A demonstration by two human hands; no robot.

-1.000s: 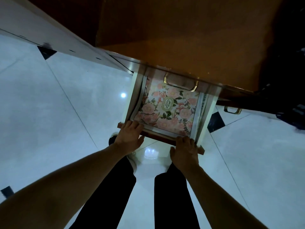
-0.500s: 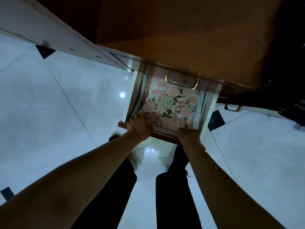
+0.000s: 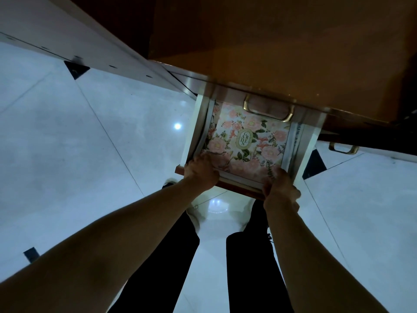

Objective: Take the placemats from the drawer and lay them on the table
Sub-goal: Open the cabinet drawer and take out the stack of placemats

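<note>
An open drawer (image 3: 190,134) sticks out from under the brown table top (image 3: 282,48). Inside lies a floral placemat (image 3: 248,141) with pink roses and an oval label, on top of grey-edged ones (image 3: 293,143). My left hand (image 3: 200,171) reaches over the drawer's front edge onto the mat's near left corner. My right hand (image 3: 279,186) is at the mat's near right corner, fingers curled down on it. Whether the fingers are under the mat is hidden.
A brass handle (image 3: 268,110) of an upper drawer hangs over the far end of the mat. A second brass handle (image 3: 343,149) is at the right. White tiled floor (image 3: 90,154) lies all around; my dark-trousered legs (image 3: 171,267) stand below the drawer.
Both hands have left the drawer's front edge and moved into the drawer onto the near corners of the floral placemat.
</note>
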